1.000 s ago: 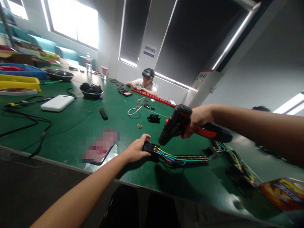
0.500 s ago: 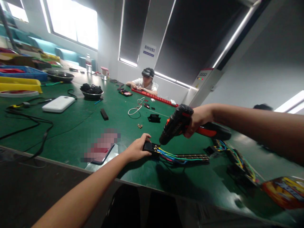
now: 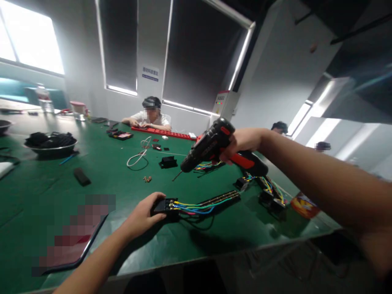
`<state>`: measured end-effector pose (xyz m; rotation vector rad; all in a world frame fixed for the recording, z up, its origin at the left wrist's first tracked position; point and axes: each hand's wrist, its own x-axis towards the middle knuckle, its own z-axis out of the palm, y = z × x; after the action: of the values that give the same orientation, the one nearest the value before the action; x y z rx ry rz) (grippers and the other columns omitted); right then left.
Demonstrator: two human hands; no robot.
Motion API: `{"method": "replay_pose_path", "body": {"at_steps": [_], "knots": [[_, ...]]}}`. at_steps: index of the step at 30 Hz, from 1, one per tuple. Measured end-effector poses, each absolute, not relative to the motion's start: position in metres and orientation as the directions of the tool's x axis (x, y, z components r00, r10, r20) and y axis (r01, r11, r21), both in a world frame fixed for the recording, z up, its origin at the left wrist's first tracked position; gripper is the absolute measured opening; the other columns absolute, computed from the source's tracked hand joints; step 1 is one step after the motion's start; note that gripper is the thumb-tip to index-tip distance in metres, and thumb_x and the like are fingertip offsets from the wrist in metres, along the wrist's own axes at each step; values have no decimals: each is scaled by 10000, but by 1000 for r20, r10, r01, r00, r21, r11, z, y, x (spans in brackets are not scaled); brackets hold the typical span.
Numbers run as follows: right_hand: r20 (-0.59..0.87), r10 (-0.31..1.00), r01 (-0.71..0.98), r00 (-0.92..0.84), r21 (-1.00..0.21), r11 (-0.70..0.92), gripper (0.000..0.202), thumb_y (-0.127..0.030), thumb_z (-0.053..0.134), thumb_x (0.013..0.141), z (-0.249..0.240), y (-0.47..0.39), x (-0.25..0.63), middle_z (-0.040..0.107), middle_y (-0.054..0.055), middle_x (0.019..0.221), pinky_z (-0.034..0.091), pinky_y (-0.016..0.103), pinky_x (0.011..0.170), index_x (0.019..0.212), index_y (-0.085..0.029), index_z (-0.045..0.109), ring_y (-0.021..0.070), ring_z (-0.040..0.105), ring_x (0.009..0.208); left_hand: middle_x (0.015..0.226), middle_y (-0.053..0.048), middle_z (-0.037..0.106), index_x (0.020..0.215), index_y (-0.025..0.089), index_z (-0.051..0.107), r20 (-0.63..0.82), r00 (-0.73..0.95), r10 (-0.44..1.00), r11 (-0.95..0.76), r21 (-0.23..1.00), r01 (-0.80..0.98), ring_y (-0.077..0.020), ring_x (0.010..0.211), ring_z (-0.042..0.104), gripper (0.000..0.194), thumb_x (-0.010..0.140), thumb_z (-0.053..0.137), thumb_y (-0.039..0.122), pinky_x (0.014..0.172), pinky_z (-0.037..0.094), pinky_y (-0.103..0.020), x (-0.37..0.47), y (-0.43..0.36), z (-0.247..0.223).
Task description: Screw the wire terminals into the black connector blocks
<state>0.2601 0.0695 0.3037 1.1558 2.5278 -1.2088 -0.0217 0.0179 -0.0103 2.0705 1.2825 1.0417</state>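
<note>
Left hand (image 3: 148, 213) grips a wired black assembly (image 3: 168, 205); above it, right hand (image 3: 237, 147) clasps a power drill (image 3: 211, 145).

The left hand (image 3: 150, 211), at lower center of the frame, grips the black terminal block (image 3: 167, 205). Colored wires (image 3: 196, 208) run from the block toward a strip (image 3: 219, 199) at center right. The right hand (image 3: 239, 143) holds the power drill (image 3: 211, 143) above and to the right of the block; the bit (image 3: 177, 176) is clear of it. Small brass parts (image 3: 147, 179) lie on the green table (image 3: 122, 185). A phone (image 3: 76, 237) occupies the lower left.
</note>
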Motion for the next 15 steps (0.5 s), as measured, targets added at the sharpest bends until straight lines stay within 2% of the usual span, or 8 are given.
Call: {"method": "replay_pose_path", "body": {"at_steps": [4,5,7,10,11,13,15], "knots": [[-134,791,584,-597,-748,314,514,-343,714,728,291,25,336,635,29,887,475,261,644,1181,-143,579,146,575,698,1126,-86,673,1164,189,583,354,276,894,-447,660,603,-272,1034,638,423,774,626,347,922,499,-400,-20,14,-3],[-69,843,558,-534,-777,290,504,-364,693,742,280,10,355,621,39,854,467,278,649,1175,-134,576,154,558,683,1112,-87,679,1154,190,592,355,274,894,-447,644,621,-274,1021,645,414,778,627,361,907,508,-396,-20,12,-1],[-38,918,529,-394,-827,192,451,-428,611,786,246,-21,392,608,101,885,461,344,686,1135,-144,582,203,553,721,1083,-85,692,1126,194,611,356,276,893,-445,611,655,-273,989,661,391,788,630,390,875,525,-384,-19,10,0],[28,991,388,-130,-918,77,420,-557,472,773,173,-72,437,571,145,987,435,445,687,1040,-261,604,234,525,659,1048,-73,709,1090,208,634,344,280,896,-436,572,694,-263,939,680,371,801,636,441,829,544,-359,-21,6,0],[31,999,341,-40,-939,43,439,-607,400,782,145,-90,448,553,132,949,420,469,673,1001,-298,621,236,510,620,1041,-70,713,1081,215,641,338,279,899,-431,562,706,-261,928,684,373,801,640,461,817,548,-353,-22,5,-1],[-26,998,279,63,-959,-42,560,-705,227,781,90,-123,467,453,72,710,387,495,637,890,-353,648,254,503,552,1016,-64,724,1048,229,657,335,265,904,-415,546,728,-265,909,693,380,784,653,504,798,559,-349,-25,3,-3],[-105,994,358,6,-928,-100,805,-788,-3,685,44,-149,480,331,30,605,363,526,617,848,-394,680,296,542,548,999,-56,736,1011,250,673,343,242,908,-400,530,747,-273,898,703,371,762,661,524,799,569,-357,-28,0,-5]]}}
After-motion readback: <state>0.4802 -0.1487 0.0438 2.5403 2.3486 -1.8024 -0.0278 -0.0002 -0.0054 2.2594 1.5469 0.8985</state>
